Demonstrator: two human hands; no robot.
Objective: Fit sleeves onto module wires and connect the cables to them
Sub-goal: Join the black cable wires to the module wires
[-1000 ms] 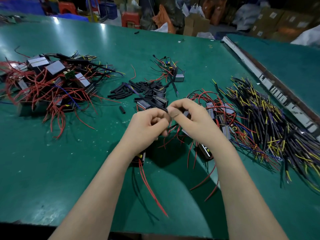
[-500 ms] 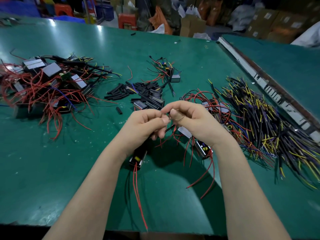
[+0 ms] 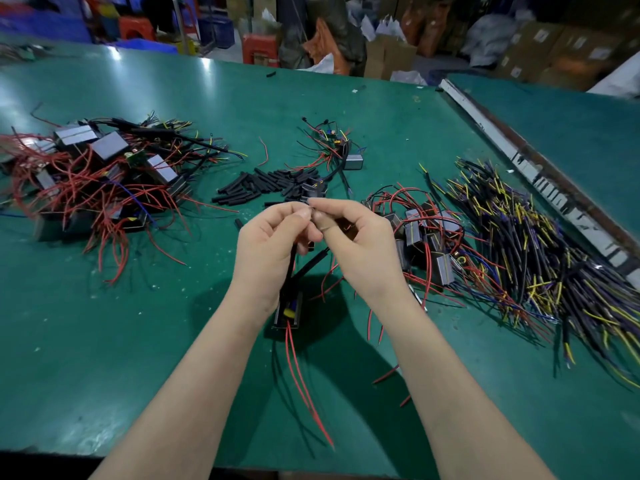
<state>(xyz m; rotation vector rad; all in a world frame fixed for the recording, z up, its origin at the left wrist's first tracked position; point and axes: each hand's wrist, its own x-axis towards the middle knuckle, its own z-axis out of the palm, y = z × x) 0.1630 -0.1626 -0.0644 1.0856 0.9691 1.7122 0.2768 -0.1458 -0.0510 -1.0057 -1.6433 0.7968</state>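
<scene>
Left hand: the left hand (image 3: 273, 244) is hovering above the bench (image 3: 104, 341), its fingers curling in and pinching the black wire (image 3: 290, 268) that is rising from the module (image 3: 288, 313).
Right hand: the right hand (image 3: 356, 244) is meeting it fingertip to fingertip, thumb and forefinger pinching something small and dark at the wire's end; whether that is a sleeve or a bare tip is too small to tell.
Why held so: the two hands are probably bracing against each other so the fine end is staying steady while a sleeve goes on.
Module: it is hanging just below the left wrist, its red wires (image 3: 304, 382) trailing toward the near edge, so the weight is likely keeping the black wire taut.
Arm pose: both forearms are angling inward from the near edge, wrists raised, knuckles up.
Sleeves: the loose black sleeves (image 3: 263, 187) are lying just beyond the hands, within easy reach.
Cables: the black-and-yellow cables (image 3: 540, 247) are lying heaped to the right, beside waiting modules (image 3: 429, 240).
Done pile: the heap of wired modules (image 3: 100, 171) is lying well apart on the left.
Stage: judging by this, sleeving is under way and connecting is not yet begun.
</scene>
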